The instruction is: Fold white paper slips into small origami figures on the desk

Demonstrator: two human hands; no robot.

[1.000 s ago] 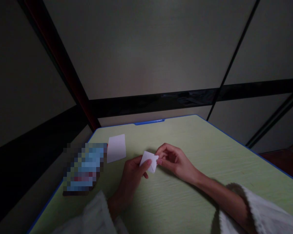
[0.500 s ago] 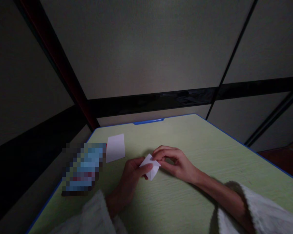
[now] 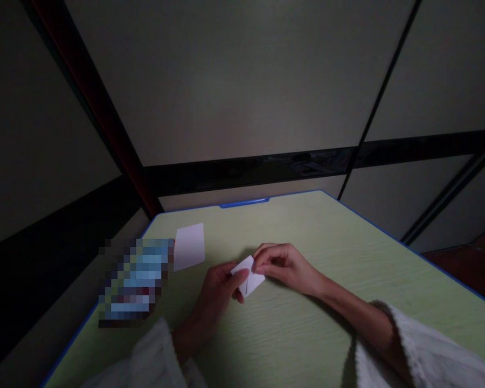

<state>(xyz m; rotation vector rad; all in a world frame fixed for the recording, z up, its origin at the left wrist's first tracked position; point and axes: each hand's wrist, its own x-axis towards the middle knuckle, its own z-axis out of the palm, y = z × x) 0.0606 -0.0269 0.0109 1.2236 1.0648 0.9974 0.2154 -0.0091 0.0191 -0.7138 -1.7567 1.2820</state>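
A small white folded paper [image 3: 255, 283], roughly diamond-shaped with crease lines across its face, is held just over the table. My left hand [image 3: 220, 285] grips its left side, the thumb lying on top and the fingers beneath. At the paper's upper right edge, my right hand [image 3: 285, 267] pinches a flap between thumb and index finger. The fingertips hide part of that flap. To the left, a flat white sheet of paper [image 3: 189, 247] lies by itself, apart from both hands.
The pale green tabletop [image 3: 307, 334] has a blue rim and a blue handle [image 3: 244, 203] at its far edge. A pixelated, blurred-out object [image 3: 135, 283] lies at the left side. Behind the table stand large panels [image 3: 242, 81] with a dark horizontal band.
The right fingers have moved slightly inward over the folded paper, and the flap that stuck out to the right now lies flatter. My left hand keeps its hold.
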